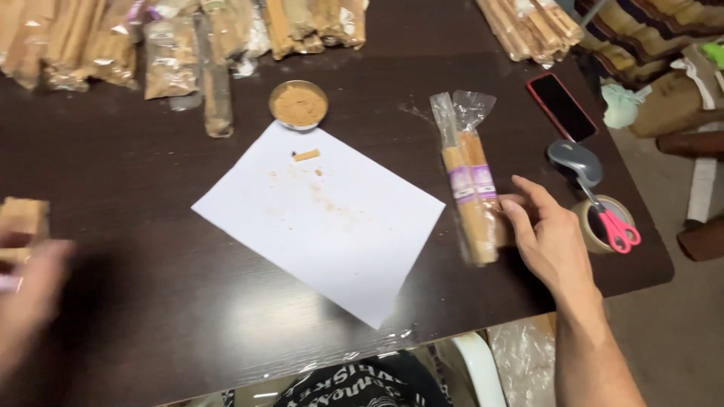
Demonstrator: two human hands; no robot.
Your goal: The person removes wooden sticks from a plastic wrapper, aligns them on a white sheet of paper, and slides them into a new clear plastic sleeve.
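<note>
Your right hand (549,240) sits closest to you at the table's (151,301) near edge, fingers loosely spread, fingertips resting against the side of the two clear-wrapped packs of brown sticks (471,192), which lie side by side just right of the white paper sheet (324,218). It grips nothing; the palm is open and only touches the nearer pack. Your left hand (26,301) is a blur at the far left edge, near a tan block (23,218) (too smeared to tell whether it is closed on anything).

Risks, as I judge them: a sideways nudge from your right fingertips could roll the packs onto the sheet and scatter the brown crumbs (324,197) and the short stick piece (306,155) lying there. Your right wrist is near the tape roll (599,226) with the pink-handled scissors (615,222) lying across it, and drawing back carelessly could knock them off the table's corner. Beyond the sheet, the small dish of brown powder (299,105) would spill easily if you reach across it
</note>
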